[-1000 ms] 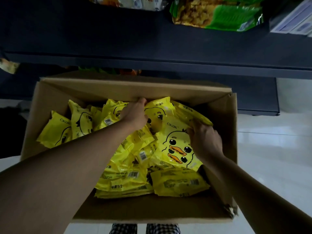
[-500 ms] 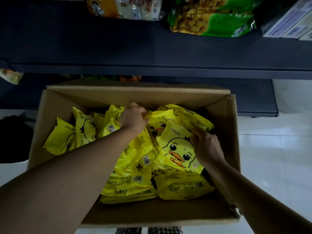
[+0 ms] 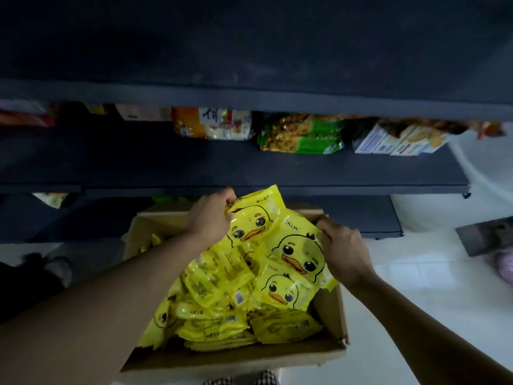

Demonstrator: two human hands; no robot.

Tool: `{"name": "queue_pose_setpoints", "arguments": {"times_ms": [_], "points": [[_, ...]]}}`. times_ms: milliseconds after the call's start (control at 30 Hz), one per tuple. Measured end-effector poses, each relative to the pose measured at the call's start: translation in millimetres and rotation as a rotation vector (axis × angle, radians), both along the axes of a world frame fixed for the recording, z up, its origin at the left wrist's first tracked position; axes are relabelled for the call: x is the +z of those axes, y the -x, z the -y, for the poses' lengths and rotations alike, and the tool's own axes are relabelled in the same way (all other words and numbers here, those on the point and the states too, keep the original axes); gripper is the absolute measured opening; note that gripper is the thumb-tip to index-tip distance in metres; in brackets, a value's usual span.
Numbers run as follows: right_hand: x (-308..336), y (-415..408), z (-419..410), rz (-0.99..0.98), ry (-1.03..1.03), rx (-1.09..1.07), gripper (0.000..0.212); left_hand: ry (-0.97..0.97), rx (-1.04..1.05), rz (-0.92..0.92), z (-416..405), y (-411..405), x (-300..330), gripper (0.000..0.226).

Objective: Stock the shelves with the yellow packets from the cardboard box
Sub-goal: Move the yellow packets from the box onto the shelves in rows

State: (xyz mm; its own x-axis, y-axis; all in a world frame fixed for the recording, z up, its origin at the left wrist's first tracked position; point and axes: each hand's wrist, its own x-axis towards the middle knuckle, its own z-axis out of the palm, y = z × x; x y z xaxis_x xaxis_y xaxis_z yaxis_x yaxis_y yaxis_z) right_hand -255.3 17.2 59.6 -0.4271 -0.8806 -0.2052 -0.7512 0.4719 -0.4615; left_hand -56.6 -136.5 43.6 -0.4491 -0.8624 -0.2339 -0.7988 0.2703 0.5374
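Dark blue-grey steel makes up the shelving unit [image 3: 249, 168], the largest thing before me, and I place everything else by it. The board nearest me is bare along its front, with an orange snack bag [image 3: 213, 125], a green snack bag [image 3: 302, 137] and some pale cartons [image 3: 402, 140] pushed to its back.

Directly below that board's front edge sits the cardboard box [image 3: 236, 357], open-topped and heaped with yellow duck packets [image 3: 222, 301].

My left hand [image 3: 211, 220] has its fingers curled round the top corner of one duck packet [image 3: 249, 220], which is raised just under the shelf edge. My right hand [image 3: 344, 251] pinches the upper right edge of a second duck packet [image 3: 302, 251], lifted clear of the heap but lower, over the box's right side. A third packet [image 3: 283, 290] lies face up just beneath it.

I judge these packets light and soft: thin glossy film, puffy, folding where I hold them. The film looks slippery, so the crimped seam at the top should be the surest hold, better than the slick printed face. Squeezing the middle might crush whatever is inside. Held by one corner a packet will dangle and swing, so I would lay it flat on the bare board.
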Motion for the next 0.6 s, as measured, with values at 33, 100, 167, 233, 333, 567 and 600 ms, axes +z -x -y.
{"name": "queue_pose_setpoints", "arguments": {"times_ms": [33,100,167,233,333,567,600], "points": [[15.6,1.4,2.3,-0.014,0.033,-0.007,0.019,0.007,-0.008,-0.001,2.8,-2.5,17.6,0.023],[49.7,4.4,7.5,-0.04,0.085,-0.027,0.018,0.024,-0.022,-0.015,9.7,-7.1,54.4,0.021],[86.0,5.9,12.2,-0.051,0.126,-0.039,0.021,0.057,-0.051,-0.025,16.8,-10.9,90.6,0.018],[122.2,7.7,15.7,-0.068,0.178,-0.024,0.018,0.079,-0.085,-0.026,21.7,-13.5,127.7,0.021],[174.5,12.0,20.0,-0.118,0.245,0.005,0.013,0.129,-0.121,-0.05,24.4,-12.0,183.4,0.024],[278.2,42.6,25.3,-0.194,0.381,0.061,0.02,0.291,-0.17,-0.035,16.9,13.2,299.5,0.01],[291.0,50.1,24.2,-0.197,0.402,0.063,0.02,0.307,-0.165,-0.038,14.4,19.8,313.6,0.013]]}}
